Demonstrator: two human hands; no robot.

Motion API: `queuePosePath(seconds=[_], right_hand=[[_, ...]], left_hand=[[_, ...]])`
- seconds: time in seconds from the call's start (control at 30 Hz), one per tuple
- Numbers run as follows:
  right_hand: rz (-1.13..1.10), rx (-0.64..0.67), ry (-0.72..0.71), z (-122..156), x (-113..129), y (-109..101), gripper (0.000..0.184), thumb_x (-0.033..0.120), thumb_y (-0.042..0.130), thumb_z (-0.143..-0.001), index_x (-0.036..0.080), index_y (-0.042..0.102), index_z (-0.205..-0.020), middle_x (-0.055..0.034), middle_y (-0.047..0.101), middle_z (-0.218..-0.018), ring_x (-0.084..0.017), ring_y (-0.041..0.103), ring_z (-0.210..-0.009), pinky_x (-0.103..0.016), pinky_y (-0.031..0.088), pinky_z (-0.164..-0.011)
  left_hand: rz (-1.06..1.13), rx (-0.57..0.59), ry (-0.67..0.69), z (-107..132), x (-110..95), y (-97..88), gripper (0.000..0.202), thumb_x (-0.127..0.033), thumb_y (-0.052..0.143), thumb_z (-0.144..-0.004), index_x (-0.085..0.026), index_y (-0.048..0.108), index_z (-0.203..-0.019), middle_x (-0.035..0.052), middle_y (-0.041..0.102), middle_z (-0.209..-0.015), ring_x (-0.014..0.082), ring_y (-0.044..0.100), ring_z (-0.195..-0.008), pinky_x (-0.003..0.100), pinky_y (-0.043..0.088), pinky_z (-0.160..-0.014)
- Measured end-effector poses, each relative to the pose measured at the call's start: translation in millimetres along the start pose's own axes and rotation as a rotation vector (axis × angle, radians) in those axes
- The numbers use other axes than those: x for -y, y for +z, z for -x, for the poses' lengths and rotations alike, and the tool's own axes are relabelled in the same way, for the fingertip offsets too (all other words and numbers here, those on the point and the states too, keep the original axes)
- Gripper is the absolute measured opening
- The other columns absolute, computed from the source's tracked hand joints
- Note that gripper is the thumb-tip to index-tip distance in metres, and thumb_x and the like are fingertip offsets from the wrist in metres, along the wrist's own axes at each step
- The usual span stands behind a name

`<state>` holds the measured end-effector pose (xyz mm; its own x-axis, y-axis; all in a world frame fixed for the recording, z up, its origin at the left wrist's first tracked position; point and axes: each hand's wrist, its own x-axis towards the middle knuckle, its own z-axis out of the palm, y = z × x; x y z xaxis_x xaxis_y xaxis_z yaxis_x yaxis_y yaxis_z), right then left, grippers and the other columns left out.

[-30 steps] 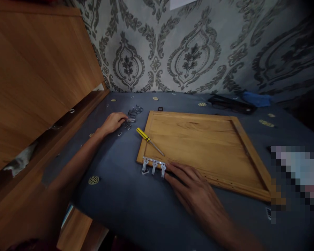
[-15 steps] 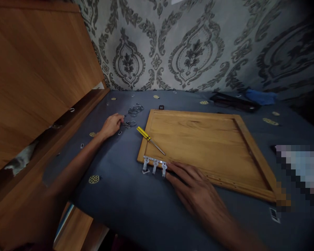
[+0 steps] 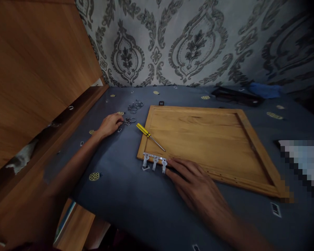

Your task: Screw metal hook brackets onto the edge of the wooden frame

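My left hand (image 3: 111, 125) rests on the dark blue cloth, its fingertips pinched together at a small pile of metal pieces (image 3: 129, 121). Whatever lies between those fingertips is too small to make out. Along the near left edge of a wooden framed board (image 3: 196, 134) sits a silver hook rail (image 3: 155, 160) with its hooks pointing toward me. My right hand (image 3: 199, 188) grips the rail's right end against the board, with thumb and fingers hiding part of it. A yellow-handled screwdriver (image 3: 146, 132) lies across the board's left side, tip on the panel.
More thin wire-like metal pieces (image 3: 135, 106) lie beyond my left hand. A black case (image 3: 237, 97) and a blue cloth (image 3: 265, 90) are at the back right. A wooden cabinet (image 3: 36, 59) borders the left side, and a patterned curtain or wall covering (image 3: 157, 42) the back.
The view has tilted slightly, and things appear a little higher. My left fingers have shifted slightly at the metal pile. My right hand stays at the hook rail.
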<state>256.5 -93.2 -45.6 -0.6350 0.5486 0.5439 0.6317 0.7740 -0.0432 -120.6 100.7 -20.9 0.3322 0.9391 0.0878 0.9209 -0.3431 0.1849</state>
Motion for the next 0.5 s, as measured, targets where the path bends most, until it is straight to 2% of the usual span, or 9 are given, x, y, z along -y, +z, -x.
queuePosePath(seconds=[0.13, 0.3, 0.5], right_hand=[[-0.005, 0.008, 0.014, -1.0, 1.9, -3.0, 0.032, 0.006, 0.057, -0.098, 0.02, 0.077, -0.118, -0.0112, 0.079, -0.129, -0.029, 0.07, -0.122, -0.046, 0.063, -0.097], [0.028, -0.005, 0.001, -1.8, 2.8, -1.5, 0.031, 0.007, 0.054, -0.099, 0.02, 0.077, -0.116, -0.0094, 0.079, -0.127, -0.028, 0.07, -0.121, -0.045, 0.063, -0.097], [0.037, -0.005, 0.001, -3.3, 3.0, -1.3, 0.031, 0.007, 0.055, -0.099, 0.02, 0.078, -0.116, -0.0096, 0.08, -0.127, -0.028, 0.071, -0.12, -0.045, 0.063, -0.097]], left_hand=[[0.016, 0.047, -0.044, 1.6, 4.7, -3.3, 0.034, -0.039, 0.069, -0.104, -0.016, 0.067, -0.129, 0.0107, 0.07, -0.129, 0.0247, 0.071, -0.113, 0.047, 0.062, -0.098], [0.053, 0.092, -0.069, 7.3, 9.6, -7.4, 0.034, -0.039, 0.069, -0.104, -0.015, 0.068, -0.129, 0.0102, 0.071, -0.127, 0.0238, 0.072, -0.109, 0.045, 0.064, -0.095], [0.079, 0.074, -0.09, 13.9, 7.9, -7.7, 0.032, -0.039, 0.069, -0.105, -0.014, 0.069, -0.124, 0.009, 0.072, -0.121, 0.0221, 0.072, -0.104, 0.043, 0.064, -0.092]])
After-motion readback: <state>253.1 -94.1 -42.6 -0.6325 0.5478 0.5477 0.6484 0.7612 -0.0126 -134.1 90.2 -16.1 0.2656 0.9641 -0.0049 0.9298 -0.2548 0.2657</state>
